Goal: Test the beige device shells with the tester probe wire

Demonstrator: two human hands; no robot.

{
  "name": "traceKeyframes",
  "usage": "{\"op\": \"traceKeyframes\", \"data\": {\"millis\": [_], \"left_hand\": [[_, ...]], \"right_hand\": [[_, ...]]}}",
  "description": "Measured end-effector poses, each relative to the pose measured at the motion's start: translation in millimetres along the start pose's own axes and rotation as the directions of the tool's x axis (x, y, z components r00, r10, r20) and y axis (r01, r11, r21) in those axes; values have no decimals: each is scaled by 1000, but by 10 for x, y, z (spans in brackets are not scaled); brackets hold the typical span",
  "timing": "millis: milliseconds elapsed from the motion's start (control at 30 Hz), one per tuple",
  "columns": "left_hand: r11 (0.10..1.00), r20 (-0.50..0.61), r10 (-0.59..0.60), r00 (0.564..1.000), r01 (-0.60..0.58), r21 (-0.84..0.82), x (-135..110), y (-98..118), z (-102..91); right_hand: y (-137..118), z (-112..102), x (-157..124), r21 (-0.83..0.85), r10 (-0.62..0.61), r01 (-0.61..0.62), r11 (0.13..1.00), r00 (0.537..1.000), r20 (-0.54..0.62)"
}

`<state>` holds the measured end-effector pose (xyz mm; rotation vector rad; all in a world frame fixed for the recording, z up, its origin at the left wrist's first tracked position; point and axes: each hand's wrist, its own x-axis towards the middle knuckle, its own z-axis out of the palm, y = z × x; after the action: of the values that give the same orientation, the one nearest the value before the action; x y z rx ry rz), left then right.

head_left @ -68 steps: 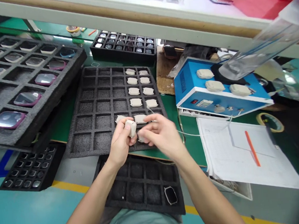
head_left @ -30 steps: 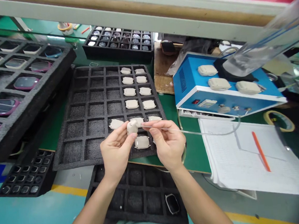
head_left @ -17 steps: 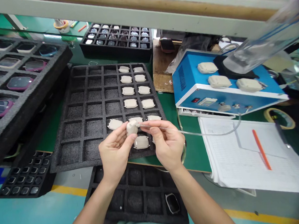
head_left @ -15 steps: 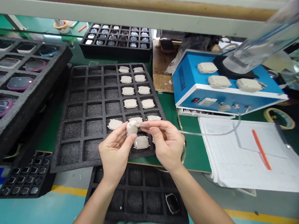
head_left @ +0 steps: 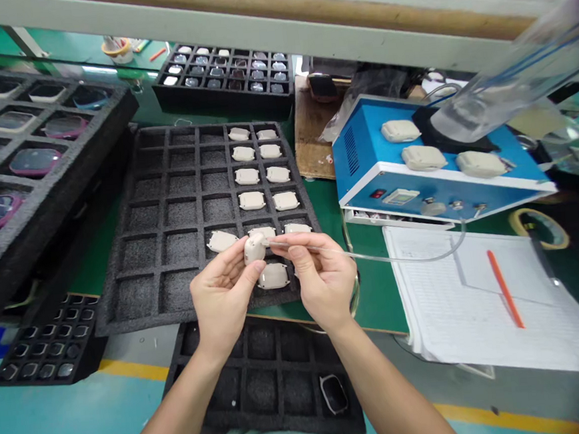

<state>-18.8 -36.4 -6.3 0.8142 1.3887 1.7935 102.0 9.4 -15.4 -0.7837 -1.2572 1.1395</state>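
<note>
My left hand [head_left: 221,296] pinches a small cream watch case [head_left: 254,248] between thumb and fingers, tilted on edge above the foam tray. In my right hand [head_left: 327,277], closed thumb against fingers, is the end of a clear thin tube [head_left: 393,258], its tip touching or very close to the case. That tube runs to the front of a blue box-shaped machine [head_left: 447,184]. Beneath my hands lies a dark foam tray [head_left: 158,302] with several cream watch cases [head_left: 273,276] in its right-hand pockets. My fingers hide part of the held case and the tube's tip.
Three cream cases, one of them [head_left: 424,158], rest on the machine. Papers [head_left: 458,324] with an orange pen [head_left: 505,288] lie at right, near a tape roll [head_left: 541,229]. Other foam trays stand left [head_left: 117,127], behind [head_left: 225,102] and below [head_left: 263,393]. A shelf beam [head_left: 274,27] crosses above.
Both hands keep their hold on the case and tube, with hardly any movement. The whole view has shifted very slightly.
</note>
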Motion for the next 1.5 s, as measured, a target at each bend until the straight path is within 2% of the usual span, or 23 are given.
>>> {"op": "traceKeyframes", "data": {"millis": [133, 367, 533, 800, 1500], "left_hand": [[1000, -6, 8, 1000, -8, 6, 5, 9, 0], [998, -20, 26, 999, -25, 59, 26, 5, -4], [993, -41, 65, 997, -60, 103, 74, -34, -8], [993, -63, 50, 997, -42, 114, 80, -51, -43], [989, -73, 29, 997, -18, 145, 98, -36, -33]], "right_hand": [[21, -2, 6, 34, -34, 33, 999, 999, 16], [31, 22, 47, 63, 1, -2, 998, 1000, 17], [48, 35, 118, 152, -16, 8, 988, 999, 50], [50, 35, 123, 181, -21, 7, 983, 997, 77], [29, 42, 148, 113, 16, -24, 993, 997, 72]]}}
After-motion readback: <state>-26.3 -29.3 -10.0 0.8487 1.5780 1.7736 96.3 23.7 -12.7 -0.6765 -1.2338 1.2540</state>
